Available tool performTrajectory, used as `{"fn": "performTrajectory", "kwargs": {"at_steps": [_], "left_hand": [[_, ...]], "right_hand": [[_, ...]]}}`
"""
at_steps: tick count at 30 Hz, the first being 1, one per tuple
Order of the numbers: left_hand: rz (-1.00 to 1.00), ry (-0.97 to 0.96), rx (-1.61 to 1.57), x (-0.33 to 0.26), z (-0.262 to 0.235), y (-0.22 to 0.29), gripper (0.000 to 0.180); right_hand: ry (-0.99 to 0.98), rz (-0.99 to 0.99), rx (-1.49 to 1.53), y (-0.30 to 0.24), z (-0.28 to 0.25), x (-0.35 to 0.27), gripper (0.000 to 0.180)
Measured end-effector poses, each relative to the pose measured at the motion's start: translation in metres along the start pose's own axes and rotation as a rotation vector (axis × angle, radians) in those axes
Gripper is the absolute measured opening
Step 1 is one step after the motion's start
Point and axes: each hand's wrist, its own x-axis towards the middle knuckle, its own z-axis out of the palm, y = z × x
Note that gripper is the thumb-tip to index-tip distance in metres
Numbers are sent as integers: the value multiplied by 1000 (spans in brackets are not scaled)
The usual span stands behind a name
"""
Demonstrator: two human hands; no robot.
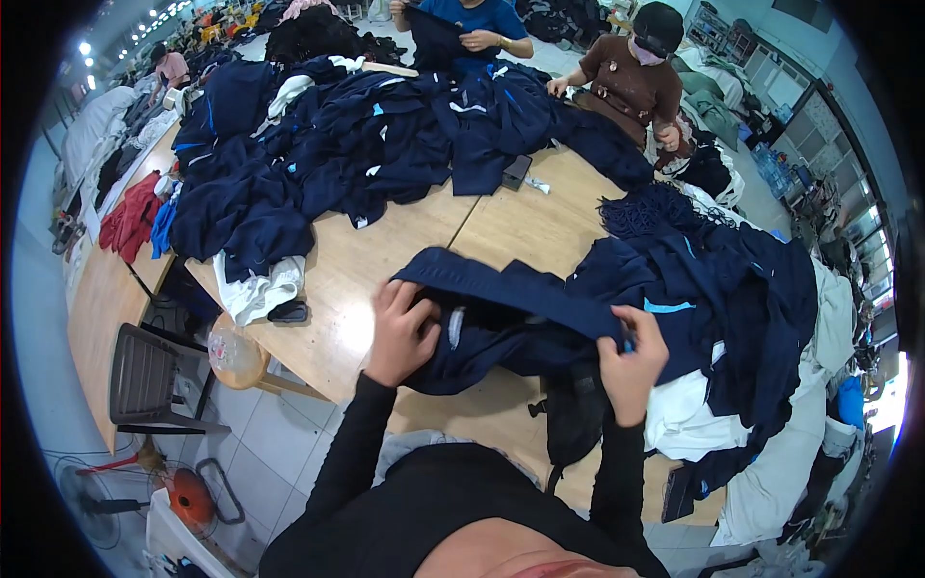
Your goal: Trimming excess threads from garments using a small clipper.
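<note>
A navy garment with a wide band along its top edge, like the waistband of trousers (pixel 511 294), is stretched between my hands above the near side of the table. My left hand (pixel 400 332) is closed on the band's left end. At the other end, the fingers of my right hand (pixel 633 361) pinch the band, and a small blue thing shows by the fingertips, too little of it to name. A white label (pixel 456 328) is visible inside the garment. The lower part hangs in folds, close to a black bag (pixel 573 419) at the table's near edge.
Navy garments lie heaped across the far side of the wooden table (pixel 347 260), with another pile (pixel 742 299) to the right. White cloth (pixel 694 414) hangs at the right edge. A chair (pixel 159 376) and stool (pixel 241 352) stand left. Two people work across the table.
</note>
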Motion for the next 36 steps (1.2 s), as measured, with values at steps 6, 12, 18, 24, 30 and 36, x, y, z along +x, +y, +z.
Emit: {"fn": "performTrajectory", "kwargs": {"at_steps": [6,12,18,24,30,36], "left_hand": [[-313,-286,-304,-111,89,-30,57],[-413,-371,-128,-133,62,-16,100],[-503,-441,-219,-111,46,-21,49],[-853,-480,-970,-84,67,12,18],[-736,-208,-1143,-107,98,-9,38],[-297,-551,-190,-44,59,-102,50]], "right_hand": [[-290,189,-144,62,45,-70,31],[-229,404,-41,53,48,-112,29],[-93,433,24,68,56,-124,26],[-266,358,285,-7,63,-108,32],[-609,-187,586,-73,34,-91,49],[-208,-77,134,-46,-5,-88,44]]}}
